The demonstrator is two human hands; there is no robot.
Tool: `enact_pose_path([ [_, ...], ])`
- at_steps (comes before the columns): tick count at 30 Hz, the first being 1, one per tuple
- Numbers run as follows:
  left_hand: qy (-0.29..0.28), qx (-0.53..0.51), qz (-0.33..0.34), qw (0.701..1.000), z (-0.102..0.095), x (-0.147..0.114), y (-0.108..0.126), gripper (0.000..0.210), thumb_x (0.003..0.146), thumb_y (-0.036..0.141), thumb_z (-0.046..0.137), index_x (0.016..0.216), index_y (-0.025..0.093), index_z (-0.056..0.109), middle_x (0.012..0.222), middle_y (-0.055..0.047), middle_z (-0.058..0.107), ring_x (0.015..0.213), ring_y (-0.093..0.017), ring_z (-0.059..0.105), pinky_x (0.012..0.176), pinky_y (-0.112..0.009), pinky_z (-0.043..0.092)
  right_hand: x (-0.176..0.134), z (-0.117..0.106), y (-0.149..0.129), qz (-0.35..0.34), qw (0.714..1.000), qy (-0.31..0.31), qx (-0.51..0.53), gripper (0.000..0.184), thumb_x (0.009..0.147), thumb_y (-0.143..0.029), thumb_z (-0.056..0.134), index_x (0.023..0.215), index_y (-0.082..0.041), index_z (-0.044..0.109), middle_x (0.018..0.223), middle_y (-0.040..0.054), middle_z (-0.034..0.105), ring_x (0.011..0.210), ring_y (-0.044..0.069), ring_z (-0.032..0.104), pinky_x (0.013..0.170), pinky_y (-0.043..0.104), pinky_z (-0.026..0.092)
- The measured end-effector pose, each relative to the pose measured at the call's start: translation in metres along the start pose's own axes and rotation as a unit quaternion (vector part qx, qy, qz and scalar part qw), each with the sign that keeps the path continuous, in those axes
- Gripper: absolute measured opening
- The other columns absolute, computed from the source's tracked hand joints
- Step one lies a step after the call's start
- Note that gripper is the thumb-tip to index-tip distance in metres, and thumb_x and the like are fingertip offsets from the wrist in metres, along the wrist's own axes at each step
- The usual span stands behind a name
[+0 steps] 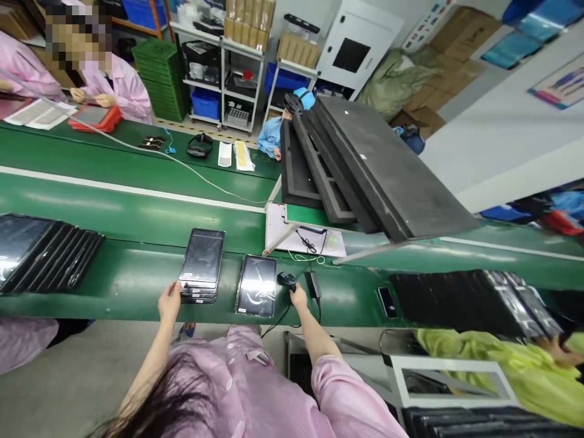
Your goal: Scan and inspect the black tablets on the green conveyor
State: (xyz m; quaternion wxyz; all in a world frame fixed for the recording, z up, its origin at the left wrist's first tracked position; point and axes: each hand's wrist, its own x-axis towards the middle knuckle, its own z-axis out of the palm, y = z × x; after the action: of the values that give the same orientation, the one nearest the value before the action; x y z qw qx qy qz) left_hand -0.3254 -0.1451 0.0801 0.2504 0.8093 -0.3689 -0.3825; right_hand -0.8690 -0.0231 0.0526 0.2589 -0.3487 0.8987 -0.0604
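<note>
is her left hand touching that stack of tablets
Touching. The head view shows the left hand with its fingertips against the near left corner of the stack of tablets.

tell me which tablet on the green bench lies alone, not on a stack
The single tablet just left of the right hand. It lies flat on the bench; the others form the stack at the left hand.

A single tablet lies on the bench; left of it a tablet stack, right a scanner.
</note>
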Motion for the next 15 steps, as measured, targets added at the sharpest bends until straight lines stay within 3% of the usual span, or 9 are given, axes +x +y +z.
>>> enact_pose_path([
  [4,0.005,0.06,0.026,0.998,0.012,-0.004,0.034,0.057,0.106,0.05,0.069,0.153,0.017,0.072,0.157,-0.018,0.077,0.153,-0.038,0.066,0.132,-0.051,0.049,0.009,-0.008,0.01,0.001,1.0,-0.004,-0.03,0.046,0.089,-0.023,0.073,0.135,-0.021,0.071,0.126,0.0213,0.082,0.12,0.039,0.083,0.103,0.053,0.065],
  [8,-0.007,0.086,0.04,0.995,0.009,0.009,0.038,0.055,0.102,0.044,0.074,0.151,0.018,0.071,0.143,-0.015,0.085,0.147,-0.033,0.071,0.129,-0.045,0.051,-0.004,-0.02,0.005,-0.016,0.999,0.037,-0.022,0.059,0.086,-0.025,0.074,0.145,-0.02,0.067,0.145,0.0242,0.073,0.137,0.041,0.075,0.113,0.055,0.062],
  [10,-0.037,0.097,0.049,0.993,0.003,0.019,0.035,0.055,0.102,0.045,0.075,0.149,0.017,0.072,0.142,-0.016,0.085,0.146,-0.032,0.073,0.128,-0.042,0.051,-0.026,-0.024,-0.006,-0.071,0.991,0.117,0.014,0.067,0.088,-0.027,0.072,0.153,-0.017,0.062,0.159,0.0274,0.063,0.152,0.043,0.063,0.124,0.059,0.055],
  [12,-0.084,0.114,0.075,0.987,-0.004,0.031,0.033,0.055,0.103,0.045,0.075,0.149,0.016,0.074,0.143,-0.017,0.085,0.144,-0.032,0.074,0.126,-0.041,0.052,-0.058,-0.021,-0.025,-0.14,0.967,0.202,0.068,0.062,0.096,-0.03,0.063,0.157,-0.016,0.059,0.166,0.0269,0.058,0.16,0.041,0.055,0.133,0.062,0.047],
  [14,-0.13,0.14,0.116,0.975,-0.01,0.04,0.033,0.055,0.104,0.043,0.075,0.15,0.014,0.073,0.143,-0.018,0.084,0.142,-0.032,0.075,0.125,-0.042,0.053,-0.096,-0.005,-0.057,-0.194,0.945,0.231,0.13,0.051,0.105,-0.033,0.052,0.153,-0.02,0.063,0.156,0.0228,0.065,0.152,0.037,0.06,0.133,0.06,0.048],
  [15,-0.148,0.154,0.14,0.967,-0.013,0.044,0.035,0.055,0.104,0.042,0.075,0.151,0.013,0.073,0.144,-0.019,0.084,0.14,-0.033,0.075,0.124,-0.042,0.054,-0.115,0.008,-0.078,-0.219,0.939,0.214,0.159,0.046,0.107,-0.033,0.049,0.149,-0.022,0.066,0.147,0.0201,0.07,0.144,0.035,0.065,0.13,0.058,0.051],
])
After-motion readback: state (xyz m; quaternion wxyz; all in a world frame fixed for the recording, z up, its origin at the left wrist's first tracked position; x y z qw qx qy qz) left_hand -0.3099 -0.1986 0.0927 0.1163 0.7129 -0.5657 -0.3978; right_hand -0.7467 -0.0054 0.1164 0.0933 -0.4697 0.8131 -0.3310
